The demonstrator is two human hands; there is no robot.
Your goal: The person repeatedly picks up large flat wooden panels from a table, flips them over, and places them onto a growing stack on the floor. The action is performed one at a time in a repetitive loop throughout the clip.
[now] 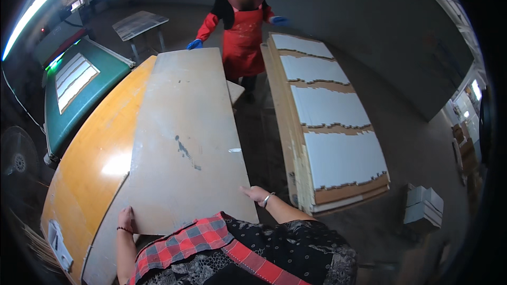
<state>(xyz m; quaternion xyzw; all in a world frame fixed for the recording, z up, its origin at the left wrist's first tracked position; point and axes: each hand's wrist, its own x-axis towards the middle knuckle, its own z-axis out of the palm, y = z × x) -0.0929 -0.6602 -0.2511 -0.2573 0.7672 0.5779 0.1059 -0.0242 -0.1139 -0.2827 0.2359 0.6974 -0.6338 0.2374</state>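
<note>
A long grey-beige board with dark smudges lies lengthwise in front of me. My left hand, a dark beaded band at its wrist, grips the near left corner of this board. My right hand is at its right edge near the front, with a digit laid over the top and the other fingers partly hidden; a silver bangle is on that wrist. Under the board and to its left is an orange-yellow tabletop. Across from me, a person in a red apron has one blue-gloved hand at the board's far end.
To the right stands a tall stack of boards topped by white sheets with jagged brown edges. A green conveyor carries a similar panel at left. Also around are a small table, a fan and white boxes.
</note>
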